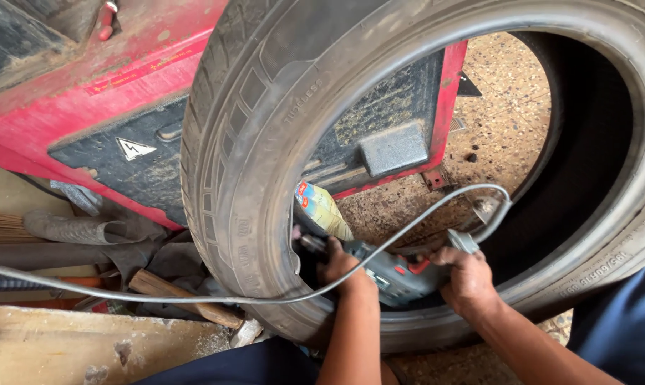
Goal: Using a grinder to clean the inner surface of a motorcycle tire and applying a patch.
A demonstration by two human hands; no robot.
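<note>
A worn black tyre (244,142) stands upright in front of me. Both my hands reach into its opening near the bottom. My left hand (342,268) grips the front of a grey power tool (394,273), whose tip points at the tyre's inner wall on the left. My right hand (465,278) holds the tool's rear handle, where a grey cable (437,203) leaves, loops up inside the tyre and runs off to the left. The tool tip itself is hidden in shadow.
A red machine (87,85) with a black panel stands behind the tyre. A yellow-green can (321,210) shows through the opening. Rubber scraps (73,229), a wooden handle (183,299) and a plank (65,346) lie at the left. Speckled floor (508,114) lies beyond.
</note>
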